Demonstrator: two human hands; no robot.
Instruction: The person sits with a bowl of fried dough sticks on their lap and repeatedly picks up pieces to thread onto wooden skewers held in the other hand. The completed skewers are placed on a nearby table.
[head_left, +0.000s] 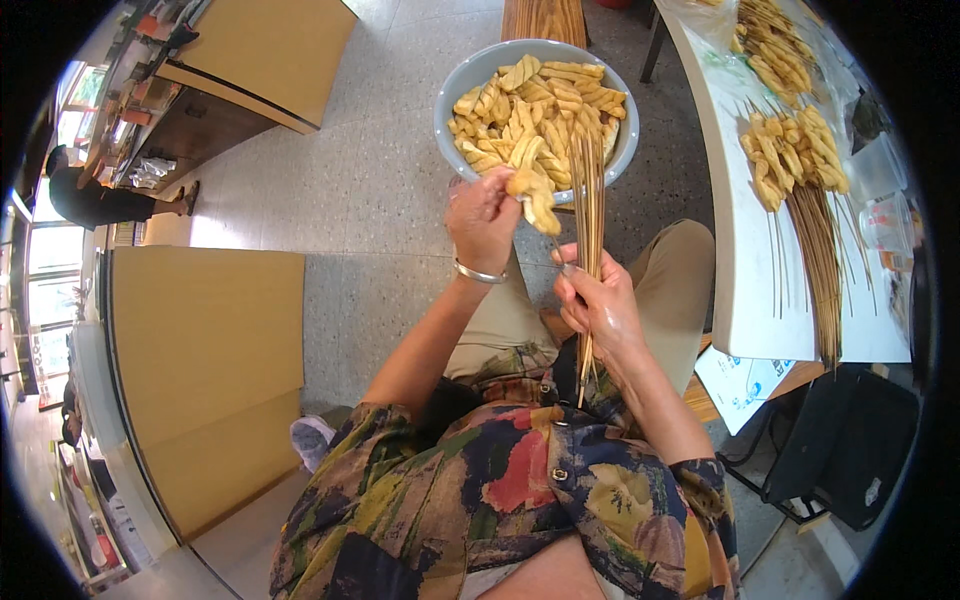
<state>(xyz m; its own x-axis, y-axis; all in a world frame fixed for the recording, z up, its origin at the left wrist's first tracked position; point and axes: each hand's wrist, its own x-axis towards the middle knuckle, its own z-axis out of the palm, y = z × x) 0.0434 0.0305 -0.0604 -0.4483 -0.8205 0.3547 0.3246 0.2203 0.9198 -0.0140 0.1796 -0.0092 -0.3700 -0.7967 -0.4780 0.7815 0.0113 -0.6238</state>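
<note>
My left hand (487, 217) pinches a yellow-brown twisted strip of food (538, 199), which looks like fried tofu or dough, just over the near rim of a grey basin (444, 97). In my right hand (600, 296) is an upright bundle of thin wooden skewers (589, 180), gripped around its lower half. Between the thumb and fingers of that same hand, one separate skewer (558, 246) points up into the strip's lower end. Many similar scored strips (525, 105) fill the basin, and the bundle's upper ends overlap them in view.
To the right stands a white table (739, 300) bearing skewered strips (795, 150), a bundle of loose skewers (817, 277) and clear plastic cups (885, 221). Beneath its corner lies a printed sheet (739, 386) on a wooden bench. A black folding chair (840, 442) is at lower right. Tan cabinets (210, 360) stand left; a person (90, 191) is farther off.
</note>
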